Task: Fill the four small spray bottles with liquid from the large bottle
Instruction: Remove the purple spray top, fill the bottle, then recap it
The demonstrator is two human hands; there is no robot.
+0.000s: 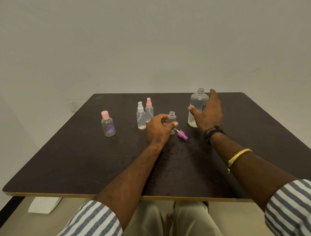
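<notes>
Left hand (159,128) curls around the small uncapped clear bottle (172,120); right hand (207,113), fingers spread wide, nears the tall uncapped clear plastic bottle (198,107). Grip it mid-body, then pour slowly into the narrow neck

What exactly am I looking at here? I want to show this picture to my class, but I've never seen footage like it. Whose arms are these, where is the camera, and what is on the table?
There is no machine. The single picture comes from a camera worn on a person's head, looking down at their own arms over a dark table.

The left hand is curled around a small open bottle, steadying it; how firmly it grips, I cannot tell. That bottle's purple spray top lies on the table beside it. The right hand is spread open at the large bottle, which has no cap; whether it touches is unclear.

Further left stand two small spray bottles, one with a white top and one with a pink top, and off alone a rounder bottle with a pink cap.
</notes>
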